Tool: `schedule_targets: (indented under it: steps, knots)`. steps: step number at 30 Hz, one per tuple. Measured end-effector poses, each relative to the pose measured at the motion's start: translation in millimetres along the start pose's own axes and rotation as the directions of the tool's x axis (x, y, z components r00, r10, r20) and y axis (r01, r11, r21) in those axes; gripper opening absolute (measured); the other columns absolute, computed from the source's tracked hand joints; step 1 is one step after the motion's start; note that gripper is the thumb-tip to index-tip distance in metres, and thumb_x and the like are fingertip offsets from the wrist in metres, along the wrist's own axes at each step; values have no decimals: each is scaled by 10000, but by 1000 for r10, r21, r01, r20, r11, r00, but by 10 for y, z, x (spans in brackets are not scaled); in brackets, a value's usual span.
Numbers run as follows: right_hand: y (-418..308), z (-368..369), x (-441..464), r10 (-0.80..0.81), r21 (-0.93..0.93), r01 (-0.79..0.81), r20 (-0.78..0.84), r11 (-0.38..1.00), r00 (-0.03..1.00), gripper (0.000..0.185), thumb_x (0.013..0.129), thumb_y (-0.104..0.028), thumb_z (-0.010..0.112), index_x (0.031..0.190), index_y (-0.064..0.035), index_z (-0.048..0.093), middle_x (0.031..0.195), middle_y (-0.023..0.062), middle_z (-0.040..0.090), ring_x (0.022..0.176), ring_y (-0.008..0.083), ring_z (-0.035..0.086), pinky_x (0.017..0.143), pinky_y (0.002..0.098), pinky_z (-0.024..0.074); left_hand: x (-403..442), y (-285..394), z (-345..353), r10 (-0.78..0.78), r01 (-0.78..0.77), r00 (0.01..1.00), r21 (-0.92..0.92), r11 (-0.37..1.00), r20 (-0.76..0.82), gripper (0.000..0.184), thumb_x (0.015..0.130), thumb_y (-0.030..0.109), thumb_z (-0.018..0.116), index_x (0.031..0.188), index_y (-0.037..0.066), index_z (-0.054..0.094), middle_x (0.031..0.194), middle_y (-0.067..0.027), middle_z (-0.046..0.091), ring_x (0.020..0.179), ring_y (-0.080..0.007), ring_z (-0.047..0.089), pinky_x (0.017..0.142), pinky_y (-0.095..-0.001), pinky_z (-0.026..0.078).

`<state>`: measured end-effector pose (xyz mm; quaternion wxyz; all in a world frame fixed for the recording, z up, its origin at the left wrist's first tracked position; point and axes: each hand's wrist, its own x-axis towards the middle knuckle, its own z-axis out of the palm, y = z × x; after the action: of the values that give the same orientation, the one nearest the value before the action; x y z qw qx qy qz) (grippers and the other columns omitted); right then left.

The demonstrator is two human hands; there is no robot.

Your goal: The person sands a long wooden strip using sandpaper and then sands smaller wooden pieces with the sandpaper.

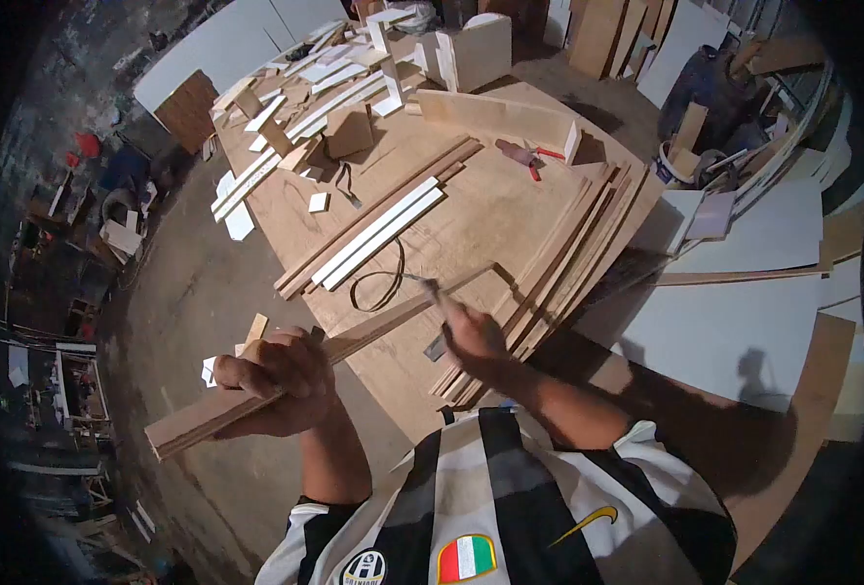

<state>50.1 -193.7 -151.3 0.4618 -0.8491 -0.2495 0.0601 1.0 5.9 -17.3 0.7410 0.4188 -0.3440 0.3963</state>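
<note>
My left hand (281,375) is closed round a long wooden strip (378,327). The strip slants from the lower left up across the tabletop, its near end sticking out past my fist. A small dark piece (317,334) shows by the left thumb. My right hand (476,341) is closed on a short hand tool (437,292) with a pale shaft and dark tip, which touches or overlaps the strip; blur hides its exact kind. Beside the right hand, a flat grey piece (435,347) shows at the tabletop. A thin dark band (378,304) lies curled beyond the strip.
The wooden table (480,224) carries white strips (378,234), brown strips (393,205) and a stack of wooden strips (558,283) along its right edge. Red-handled pliers (533,171) lie farther back. Offcuts (325,78) crowd the far end. White panels (714,331) stand at right.
</note>
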Motion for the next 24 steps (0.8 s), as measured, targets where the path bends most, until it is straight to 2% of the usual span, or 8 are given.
schedule_targets:
  steps: [2, 5, 7, 11, 16, 19, 21, 24]
  knots:
    - [64, -20, 26, 163, 1, -164, 77, 986, 984, 585, 922, -296, 459, 1433, -23, 378, 898, 244, 623, 792, 440, 617, 705, 487, 499, -4, -6, 8, -7, 7, 1000, -1, 1000, 18, 635, 927, 715, 294, 824, 104, 433, 519, -40, 462, 364, -147, 439, 360, -269, 357]
    - [-374, 129, -175, -220, 31, 226, -142, 974, 965, 546, 874, -90, 515, 1408, -21, 422, 874, 233, 628, 694, 363, 640, 588, 443, 529, -11, -38, 56, 19, -19, 1000, -12, 1000, -20, 627, 930, 707, 306, 832, 102, 441, 533, -47, 482, 375, -145, 446, 380, -270, 367]
    - [-438, 98, -169, -278, -42, 275, -152, 961, 949, 550, 881, -74, 505, 1425, -61, 419, 877, 221, 635, 686, 309, 655, 532, 399, 526, 19, -46, 38, -17, 15, 1000, -43, 999, -26, 614, 934, 694, 327, 844, 99, 450, 544, -49, 494, 385, -147, 455, 393, -268, 377]
    - [152, 75, 45, 86, -24, -86, 18, 996, 996, 609, 883, -101, 494, 1460, -23, 317, 879, 231, 633, 718, 408, 639, 687, 476, 527, 37, -5, -25, -59, 64, 995, -74, 995, 76, 522, 939, 617, 458, 883, 98, 476, 612, -73, 496, 483, -171, 473, 451, -316, 418]
    - [-573, 117, -153, -342, -49, 339, -132, 940, 930, 636, 855, -51, 521, 1469, -57, 356, 887, 219, 635, 665, 324, 639, 530, 405, 518, 75, -87, 44, 1, -2, 1000, -27, 1000, -13, 594, 944, 669, 345, 867, 91, 457, 567, -69, 495, 411, -147, 442, 410, -270, 386]
    - [-203, 109, 41, -264, -126, 255, -64, 959, 962, 619, 845, -38, 519, 1438, 32, 354, 838, 208, 627, 647, 331, 636, 521, 410, 514, 108, -100, 18, 14, -16, 999, -62, 998, -30, 594, 946, 665, 345, 868, 86, 450, 575, -77, 488, 407, -150, 426, 408, -279, 389]
    - [-166, 72, 90, -148, 3, 149, -39, 989, 988, 584, 847, -40, 518, 1392, 102, 366, 816, 206, 625, 625, 326, 634, 510, 409, 510, 73, -73, 10, 17, -19, 999, -44, 999, -42, 597, 946, 666, 344, 865, 84, 447, 572, -81, 484, 408, -154, 427, 401, -281, 388]
    - [-694, -50, 1, -434, -131, 419, -131, 899, 891, 564, 844, -68, 530, 1374, 81, 403, 841, 215, 647, 597, 325, 645, 511, 433, 530, 90, -82, 55, 4, -7, 999, -46, 999, -51, 602, 946, 667, 340, 857, 80, 440, 561, -85, 474, 405, -160, 427, 387, -283, 382]
